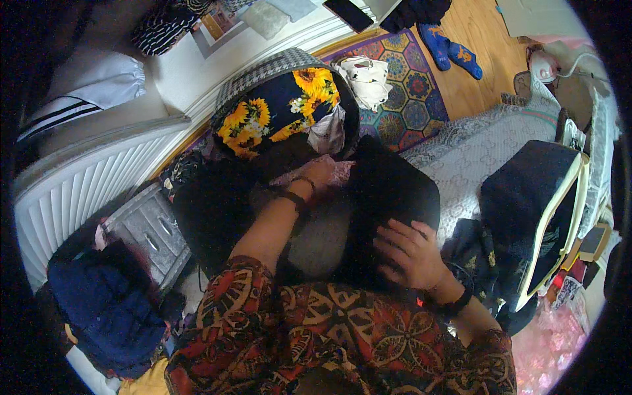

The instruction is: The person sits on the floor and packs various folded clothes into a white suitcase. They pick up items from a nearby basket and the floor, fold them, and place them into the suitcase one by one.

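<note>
My left hand is between my dark-clad knees, its fingers curled over a pink lace cloth that shows on both sides of it. The fingertips are hidden. Just beyond stands a tilted houndstooth-patterned basket, its opening towards me. Inside it lie a black cloth printed with sunflowers and a pale greyish cloth. My right hand hovers over or rests on my right thigh, fingers apart, with nothing in it.
A white radiator and a grey drawer unit are at left, near a navy cloth item. Ahead are a white printed cloth, a patterned rug and blue slippers. A dark bag-like item stands at right.
</note>
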`<state>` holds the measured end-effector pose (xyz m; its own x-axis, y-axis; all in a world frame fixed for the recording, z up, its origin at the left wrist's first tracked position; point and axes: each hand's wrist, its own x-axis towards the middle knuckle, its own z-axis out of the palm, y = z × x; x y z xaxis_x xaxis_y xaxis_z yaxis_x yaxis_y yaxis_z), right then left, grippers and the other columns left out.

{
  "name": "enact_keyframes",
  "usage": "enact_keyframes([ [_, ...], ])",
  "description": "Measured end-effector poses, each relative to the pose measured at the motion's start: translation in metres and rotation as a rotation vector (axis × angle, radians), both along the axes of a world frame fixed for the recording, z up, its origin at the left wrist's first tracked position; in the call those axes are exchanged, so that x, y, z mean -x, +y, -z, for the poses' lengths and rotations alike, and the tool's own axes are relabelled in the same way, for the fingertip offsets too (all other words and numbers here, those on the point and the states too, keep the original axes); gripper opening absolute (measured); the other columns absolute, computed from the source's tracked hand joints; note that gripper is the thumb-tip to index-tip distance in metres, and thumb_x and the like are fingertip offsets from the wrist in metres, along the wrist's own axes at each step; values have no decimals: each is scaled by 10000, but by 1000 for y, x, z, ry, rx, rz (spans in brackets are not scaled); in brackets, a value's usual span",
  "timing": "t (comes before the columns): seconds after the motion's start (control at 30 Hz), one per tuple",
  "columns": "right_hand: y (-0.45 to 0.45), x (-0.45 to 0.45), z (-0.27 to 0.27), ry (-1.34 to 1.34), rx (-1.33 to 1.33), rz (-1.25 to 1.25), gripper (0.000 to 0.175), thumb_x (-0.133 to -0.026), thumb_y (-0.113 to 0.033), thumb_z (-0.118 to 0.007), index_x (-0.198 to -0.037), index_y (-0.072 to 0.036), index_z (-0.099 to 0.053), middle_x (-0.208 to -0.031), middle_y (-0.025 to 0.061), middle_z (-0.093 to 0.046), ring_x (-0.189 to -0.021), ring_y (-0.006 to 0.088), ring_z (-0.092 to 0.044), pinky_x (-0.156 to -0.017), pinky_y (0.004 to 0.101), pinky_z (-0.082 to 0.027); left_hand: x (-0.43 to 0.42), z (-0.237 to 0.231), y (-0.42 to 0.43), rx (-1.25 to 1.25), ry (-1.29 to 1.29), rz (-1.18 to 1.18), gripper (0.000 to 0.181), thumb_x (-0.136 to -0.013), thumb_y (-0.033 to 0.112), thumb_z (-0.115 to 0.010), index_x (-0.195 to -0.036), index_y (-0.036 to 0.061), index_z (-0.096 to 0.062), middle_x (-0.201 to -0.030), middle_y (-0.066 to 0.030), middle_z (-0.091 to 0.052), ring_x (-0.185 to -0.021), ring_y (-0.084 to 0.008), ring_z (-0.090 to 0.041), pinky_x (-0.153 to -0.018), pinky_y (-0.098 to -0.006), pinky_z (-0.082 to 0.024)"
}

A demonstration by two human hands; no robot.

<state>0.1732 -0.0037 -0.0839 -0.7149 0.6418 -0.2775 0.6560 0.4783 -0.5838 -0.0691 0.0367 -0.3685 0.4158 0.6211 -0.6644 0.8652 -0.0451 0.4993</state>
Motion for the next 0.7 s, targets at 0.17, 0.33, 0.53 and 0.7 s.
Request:
enact_keyframes([
  [0.17, -6, -4, 8, 43, -76, 3, 444, -724, -219, -673, -1157, -137, -621, -1280, 28, -557, -1246, 199, -471, -1033, 420, -285, -3, -45, 10, 236, -165, -207, 474, -745, 158, -654, -1198, 105, -525, -1264, -224, -526, -1174, -358, -511, -974, -421, -428],
  [0.33, -7, -3, 9, 52, -105, 19, 444, -702, -173, -662, -1142, -133, -628, -1258, 22, -573, -1221, 191, -493, -1018, 415, -299, -14, -77, 50, 66, -474, -670, 598, -708, 189, -718, -1246, 57, -493, -1246, -198, -548, -1154, -326, -533, -969, -366, -427],
  [0.53, -6, -8, 10, 63, -96, 28, 454, -683, -131, -640, -1137, -129, -631, -1247, 19, -581, -1209, 179, -505, -986, 411, -325, -54, -29, 95, 52, -941, -1039, 608, -816, 277, -708, -1252, -30, -415, -1196, -149, -558, -1104, -229, -537, -920, -339, -431],
  [0.7, -2, -12, 17, 73, -92, -21, 457, -690, -159, -606, -1145, -132, -634, -1258, 11, -588, -1195, 169, -523, -944, 381, -338, -39, 37, 74, 47, 255, -1170, 753, -750, 588, -650, -1165, -34, -562, -1180, -209, -601, -1115, -383, -560, -933, -443, -445],
])
